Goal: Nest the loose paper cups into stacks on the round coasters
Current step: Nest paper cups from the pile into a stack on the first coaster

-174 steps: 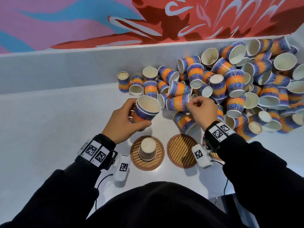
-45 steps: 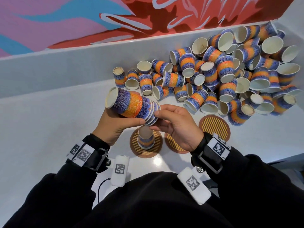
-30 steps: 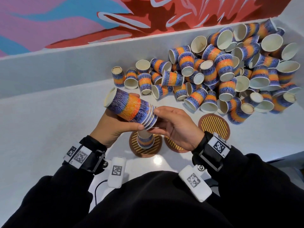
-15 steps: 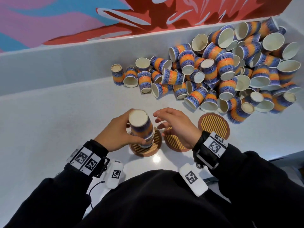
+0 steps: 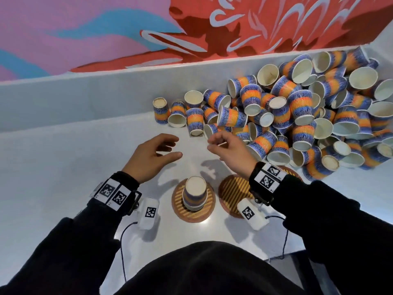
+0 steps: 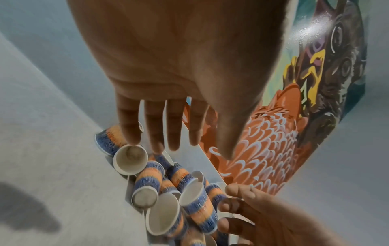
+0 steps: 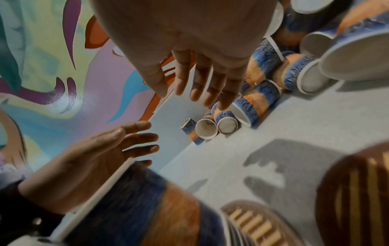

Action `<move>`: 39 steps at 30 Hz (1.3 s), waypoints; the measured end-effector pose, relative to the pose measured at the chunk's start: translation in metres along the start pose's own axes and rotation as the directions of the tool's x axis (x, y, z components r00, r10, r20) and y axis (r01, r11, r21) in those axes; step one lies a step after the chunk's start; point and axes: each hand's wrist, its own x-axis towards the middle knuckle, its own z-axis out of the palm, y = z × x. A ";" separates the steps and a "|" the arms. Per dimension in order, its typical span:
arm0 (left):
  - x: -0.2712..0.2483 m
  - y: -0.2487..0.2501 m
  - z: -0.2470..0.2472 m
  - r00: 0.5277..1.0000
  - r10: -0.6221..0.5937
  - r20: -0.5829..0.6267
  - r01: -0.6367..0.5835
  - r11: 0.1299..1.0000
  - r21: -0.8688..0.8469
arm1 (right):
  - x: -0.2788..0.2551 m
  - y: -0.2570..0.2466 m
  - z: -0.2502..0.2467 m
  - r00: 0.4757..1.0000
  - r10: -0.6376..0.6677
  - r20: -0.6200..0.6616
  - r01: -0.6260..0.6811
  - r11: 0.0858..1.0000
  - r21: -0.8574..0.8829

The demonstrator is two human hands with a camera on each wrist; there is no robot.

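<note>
A stack of nested blue-and-orange paper cups [image 5: 194, 195] stands upside down on the left round coaster [image 5: 209, 208]. Neither hand touches it. The middle coaster [image 5: 231, 191] is bare. My right wrist partly hides a third coaster [image 5: 292, 170]. Beyond the coasters, my left hand [image 5: 174, 146] hovers over the white table with fingers spread, holding nothing. Level with it, my right hand [image 5: 212, 144] has loosely curled, empty fingers at the near edge of the loose cup pile [image 5: 297, 116]. The left wrist view shows my straight fingers [image 6: 155, 133] above lying cups [image 6: 197, 204].
Loose cups lie heaped from the table's middle to the back right corner against a low white wall [image 5: 85, 96]. A painted mural rises behind it. The nearest cups [image 5: 194, 122] lie just ahead of both hands. Bare white table [image 5: 53, 167] stretches to the left.
My left hand set the upside-down stack onto the left coaster and let go. Both hands then moved forward, away from the coasters and toward the pile.
</note>
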 end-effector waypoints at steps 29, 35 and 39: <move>0.125 -0.101 -0.031 0.973 -0.108 -0.202 0.184 0.895 0.407 | 0.137 0.029 0.072 0.964 0.155 0.214 -0.014 0.838 -0.546; 0.070 -0.095 -0.040 0.943 -0.212 -0.255 0.272 0.934 0.231 | 0.105 0.038 0.054 0.933 0.219 0.287 -0.082 0.902 -0.423; 0.045 -0.077 -0.036 0.939 -0.235 -0.249 0.187 0.961 -0.203 | 0.085 0.033 0.035 0.929 0.189 0.319 -0.112 0.963 -0.246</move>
